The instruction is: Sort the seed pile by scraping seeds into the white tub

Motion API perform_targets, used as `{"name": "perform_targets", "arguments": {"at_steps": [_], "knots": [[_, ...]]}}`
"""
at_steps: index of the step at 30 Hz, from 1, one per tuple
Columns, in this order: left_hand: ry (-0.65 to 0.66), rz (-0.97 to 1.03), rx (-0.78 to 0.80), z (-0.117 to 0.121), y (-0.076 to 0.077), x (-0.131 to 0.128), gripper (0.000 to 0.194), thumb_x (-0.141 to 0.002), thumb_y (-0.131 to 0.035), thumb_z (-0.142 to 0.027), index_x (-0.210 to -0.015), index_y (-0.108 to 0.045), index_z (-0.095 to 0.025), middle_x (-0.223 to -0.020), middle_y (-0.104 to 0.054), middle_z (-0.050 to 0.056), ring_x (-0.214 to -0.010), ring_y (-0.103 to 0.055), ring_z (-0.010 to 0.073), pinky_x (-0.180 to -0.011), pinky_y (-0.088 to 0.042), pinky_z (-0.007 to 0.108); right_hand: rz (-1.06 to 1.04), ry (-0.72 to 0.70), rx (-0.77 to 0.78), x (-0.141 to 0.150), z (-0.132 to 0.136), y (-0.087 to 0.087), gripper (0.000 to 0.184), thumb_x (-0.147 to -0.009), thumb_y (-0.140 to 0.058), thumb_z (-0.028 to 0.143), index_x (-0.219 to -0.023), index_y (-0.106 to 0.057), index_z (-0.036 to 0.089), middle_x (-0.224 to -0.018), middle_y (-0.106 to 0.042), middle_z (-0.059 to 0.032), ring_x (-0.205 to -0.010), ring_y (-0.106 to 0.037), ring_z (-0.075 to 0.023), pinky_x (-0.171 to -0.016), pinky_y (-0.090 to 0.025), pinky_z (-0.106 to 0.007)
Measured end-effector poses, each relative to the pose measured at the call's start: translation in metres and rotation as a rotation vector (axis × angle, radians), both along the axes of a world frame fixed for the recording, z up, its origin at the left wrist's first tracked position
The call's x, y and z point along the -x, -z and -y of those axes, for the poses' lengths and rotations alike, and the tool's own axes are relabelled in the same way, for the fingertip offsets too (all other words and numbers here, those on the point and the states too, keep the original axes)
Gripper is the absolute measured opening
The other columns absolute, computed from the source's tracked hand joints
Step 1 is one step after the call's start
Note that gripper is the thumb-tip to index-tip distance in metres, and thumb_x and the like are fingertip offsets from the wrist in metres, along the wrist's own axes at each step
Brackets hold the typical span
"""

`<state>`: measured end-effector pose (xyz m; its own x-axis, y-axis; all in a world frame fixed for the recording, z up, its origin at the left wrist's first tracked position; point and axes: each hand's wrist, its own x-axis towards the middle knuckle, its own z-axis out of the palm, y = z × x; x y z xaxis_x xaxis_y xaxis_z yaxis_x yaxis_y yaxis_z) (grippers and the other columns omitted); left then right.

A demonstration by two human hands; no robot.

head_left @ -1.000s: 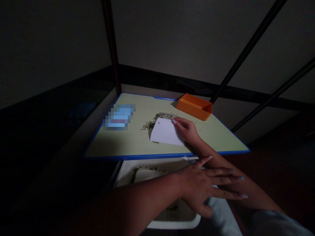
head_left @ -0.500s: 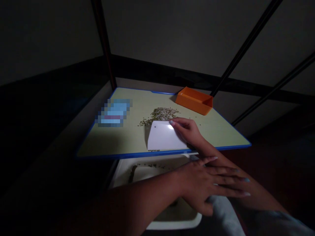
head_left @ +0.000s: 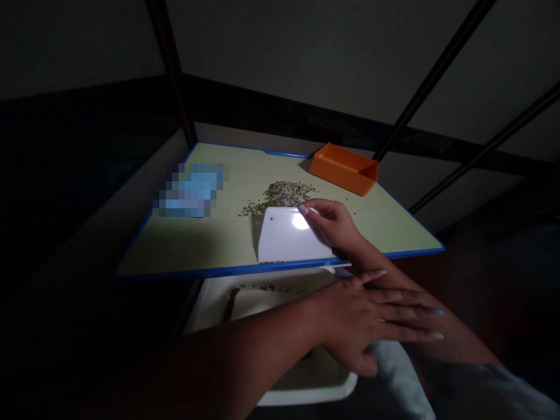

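My right hand (head_left: 335, 224) pinches the upper right corner of a white plastic scraper (head_left: 284, 236), which has a small hole in its upper left corner. The scraper stands near the front edge of a pale yellow, blue-rimmed tabletop (head_left: 210, 233). Just behind it lies a spread heap of small greenish-brown grains (head_left: 289, 192), and a few grains show along its lower edge. My left hand (head_left: 359, 321) is open, palm down, fingers spread across my right forearm; whether it touches is unclear. Below it sits a white tub (head_left: 315, 396), with similar grains inside, partly hidden by my left arm.
An orange open box (head_left: 343, 172) stands at the tabletop's back right. A blurred-out blue item (head_left: 190, 192) lies at its left side. A wall with dark posts rises behind. A pale grey cloth-like thing (head_left: 400, 373) hangs to the right of the tub.
The whole view has shifted slightly, so the tabletop appears a little higher and further left. Both hands and the scraper keep nearly the same places relative to the tabletop.
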<state>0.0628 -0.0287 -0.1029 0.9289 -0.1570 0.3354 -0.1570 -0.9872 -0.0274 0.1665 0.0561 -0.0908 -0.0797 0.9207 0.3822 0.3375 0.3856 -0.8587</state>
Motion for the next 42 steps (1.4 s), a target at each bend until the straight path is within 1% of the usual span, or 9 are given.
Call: {"name": "perform_targets", "arguments": {"at_steps": [6,11,14,19,22,27,31,36,42], "knots": [[0.006,-0.032,0.008,-0.001,-0.001,0.000,0.074,-0.082,-0.052,-0.041,-0.150,-0.031,-0.025,-0.161,-0.014,-0.004,-0.149,-0.005,0.0131,-0.119,-0.012,0.040,-0.039,-0.021,0.005,0.000,0.001,-0.001,0.032,-0.076,-0.069,0.051,-0.081,-0.074,0.020,-0.077,-0.070,-0.0029,-0.070,-0.059,-0.0146,-0.068,-0.047,-0.030],[-0.011,0.011,-0.033,-0.001,0.002,0.002,0.076,-0.082,-0.050,-0.043,-0.151,-0.028,-0.024,-0.160,-0.017,-0.005,-0.149,-0.004,0.0143,-0.120,-0.008,0.045,-0.086,0.003,-0.024,0.000,0.001,-0.001,0.031,-0.073,-0.072,0.051,-0.078,-0.073,0.020,-0.075,-0.070,-0.0024,-0.069,-0.058,-0.0146,-0.066,-0.046,-0.028],[-0.041,0.006,-0.067,0.000,0.002,0.003,0.074,-0.083,-0.047,-0.045,-0.151,-0.027,-0.025,-0.159,-0.019,-0.006,-0.149,-0.002,0.0126,-0.120,-0.010,0.046,-0.233,0.105,-0.063,-0.009,-0.003,0.000,0.032,-0.069,-0.075,0.051,-0.075,-0.072,0.020,-0.071,-0.069,-0.0014,-0.065,-0.057,-0.0136,-0.060,-0.044,-0.026],[-0.079,-0.025,-0.120,0.003,-0.001,0.004,0.073,-0.085,-0.048,-0.051,-0.152,-0.026,-0.028,-0.161,-0.014,-0.002,-0.150,0.001,0.0166,-0.118,-0.016,0.054,-0.518,0.367,-0.099,-0.039,-0.009,0.007,0.034,-0.063,-0.079,0.049,-0.068,-0.066,0.018,-0.055,-0.056,0.0035,-0.048,-0.044,-0.0086,-0.047,-0.031,-0.022],[-0.095,-0.055,-0.087,0.003,0.000,0.004,0.074,-0.086,-0.049,-0.050,-0.152,-0.023,-0.028,-0.161,-0.013,0.000,-0.150,0.000,0.0167,-0.115,-0.021,0.057,-0.467,0.462,-0.103,-0.062,-0.006,0.011,0.035,-0.066,-0.077,0.050,-0.072,-0.066,0.017,-0.054,-0.055,0.0039,-0.047,-0.041,-0.0076,-0.046,-0.028,-0.022],[-0.053,-0.050,0.008,0.001,0.007,0.003,0.074,-0.086,-0.051,-0.044,-0.151,-0.025,-0.022,-0.161,-0.015,0.004,-0.150,-0.008,0.0164,-0.118,-0.014,0.057,-0.407,0.593,-0.037,-0.095,0.006,0.015,0.038,-0.062,-0.078,0.050,-0.074,-0.066,0.016,-0.059,-0.059,0.0015,-0.049,-0.045,-0.0091,-0.046,-0.031,-0.023],[-0.019,-0.064,0.140,-0.001,0.014,0.001,0.071,-0.083,-0.052,-0.040,-0.148,-0.032,-0.018,-0.160,-0.019,0.006,-0.147,-0.022,0.0217,-0.120,-0.010,0.054,-0.456,0.533,-0.044,-0.103,0.005,0.023,0.036,-0.062,-0.078,0.050,-0.070,-0.065,0.017,-0.056,-0.057,0.0015,-0.049,-0.046,-0.0100,-0.047,-0.031,-0.023],[-0.016,-0.075,0.245,-0.004,0.020,-0.002,0.069,-0.080,-0.055,-0.041,-0.145,-0.040,-0.022,-0.158,-0.025,0.008,-0.140,-0.037,0.0291,-0.117,-0.014,0.060,-0.425,0.477,-0.028,-0.095,0.001,0.026,0.036,-0.061,-0.076,0.050,-0.070,-0.066,0.017,-0.056,-0.056,0.0023,-0.050,-0.046,-0.0100,-0.048,-0.031,-0.023],[-0.004,-0.082,0.272,-0.005,0.020,-0.001,0.070,-0.080,-0.054,-0.040,-0.146,-0.038,-0.025,-0.160,-0.019,0.006,-0.143,-0.031,0.0299,-0.117,-0.010,0.060,-0.244,0.769,-0.041,-0.095,0.006,0.020,0.041,-0.064,-0.067,0.056,-0.072,-0.066,0.016,-0.057,-0.056,0.0013,-0.052,-0.043,-0.0120,-0.050,-0.030,-0.025]]}}
